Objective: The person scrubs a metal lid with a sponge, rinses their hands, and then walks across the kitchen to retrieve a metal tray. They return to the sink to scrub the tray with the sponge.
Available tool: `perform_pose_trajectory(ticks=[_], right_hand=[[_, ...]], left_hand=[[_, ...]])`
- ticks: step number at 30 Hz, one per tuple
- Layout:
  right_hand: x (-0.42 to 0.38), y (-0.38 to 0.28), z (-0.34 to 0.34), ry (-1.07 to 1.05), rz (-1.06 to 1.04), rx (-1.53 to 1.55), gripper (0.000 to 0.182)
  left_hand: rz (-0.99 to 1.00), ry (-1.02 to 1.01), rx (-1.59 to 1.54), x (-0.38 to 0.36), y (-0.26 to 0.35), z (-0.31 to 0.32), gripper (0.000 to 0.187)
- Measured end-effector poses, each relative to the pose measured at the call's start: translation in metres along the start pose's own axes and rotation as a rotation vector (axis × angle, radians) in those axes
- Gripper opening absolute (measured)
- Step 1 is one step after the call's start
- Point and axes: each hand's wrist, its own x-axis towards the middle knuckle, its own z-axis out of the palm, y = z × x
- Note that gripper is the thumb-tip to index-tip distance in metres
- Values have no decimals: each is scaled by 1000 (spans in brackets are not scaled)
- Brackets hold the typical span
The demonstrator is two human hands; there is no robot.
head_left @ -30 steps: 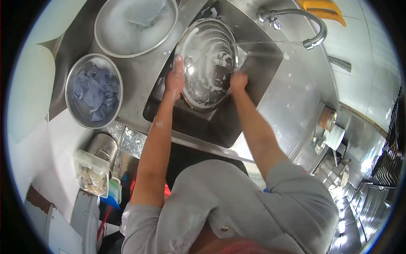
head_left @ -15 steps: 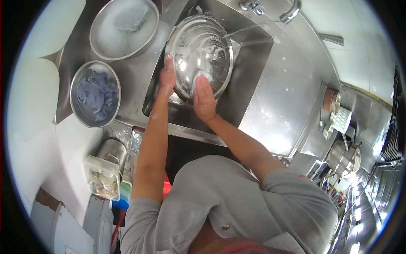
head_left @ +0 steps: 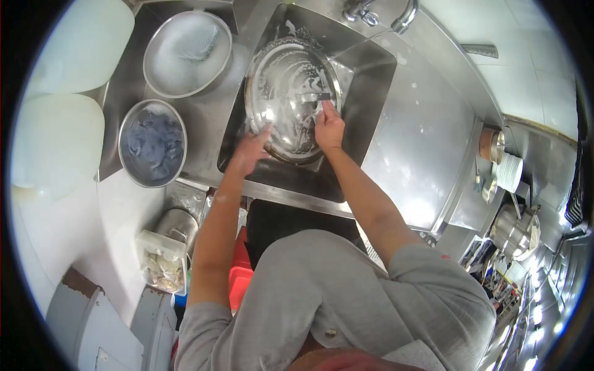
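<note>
A large round metal pot lid (head_left: 286, 80), streaked with white suds, lies in the steel sink (head_left: 362, 114) with its handle (head_left: 312, 97) facing up. My right hand (head_left: 330, 128) is closed on the right end of that handle. At the lid's lower left rim is my left hand (head_left: 250, 151), its fingers apart; whether it bears on the rim is hard to tell. No sponge can be made out in either hand. Thin water runs from the faucet (head_left: 405, 18) into the sink beyond the lid.
Left of the sink stand a bowl of sudsy water with a mesh scrubber (head_left: 201, 46) and a bowl of grey-blue cloth (head_left: 153, 145). White jugs (head_left: 59, 139) line the far left. A plastic container (head_left: 162, 263) sits lower left. Stacked white plates (head_left: 508, 173) stand at right.
The lid now shows its handle, which was not visible before. My right hand has moved from wiping suds with a white pad to the handle. My left hand has slid down the rim, fingers spread.
</note>
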Motion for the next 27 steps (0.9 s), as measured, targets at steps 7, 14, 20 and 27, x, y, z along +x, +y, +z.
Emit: perform_pose_trajectory(ticks=[7, 14, 20, 27], right_hand=[[-15, 30, 13, 105, 81, 129, 39], [32, 106, 43, 78, 744, 497, 45], [121, 49, 22, -143, 414, 355, 43], [103, -93, 41, -226, -612, 57, 41]], left_hand=[[128, 97, -144, 49, 39, -5, 40], [-89, 122, 77, 10, -15, -32, 30], [586, 71, 702, 46, 10, -40, 24], [-43, 174, 87, 52, -53, -44, 40]])
